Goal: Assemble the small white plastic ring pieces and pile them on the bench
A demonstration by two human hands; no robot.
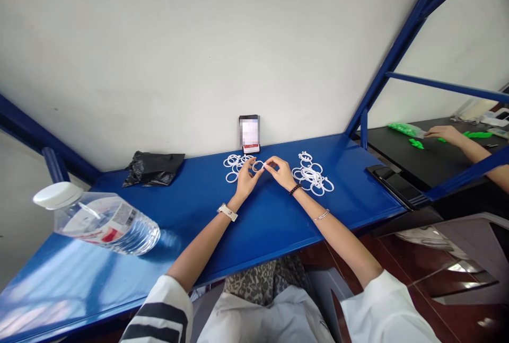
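Observation:
Between my two hands, just above the blue table (246,221), is a white ring (258,163). My left hand (247,181) pinches its left and lower side. The fingers of my right hand (280,172) close on the ring's right side, where the fingertips hide a small part of it. Beside my left hand lies a loose pile of white rings (231,177). A second, denser pile of white rings (312,176) rests to the right of my right hand, several of them overlapping.
A phone (250,133) leans against the wall behind my hands. On the left stand a large water bottle (115,226) and a crumpled black plastic bag (155,168). A dark phone (393,184) lies at the right edge. Beyond the blue frame, another person's hand (445,133) touches green pieces.

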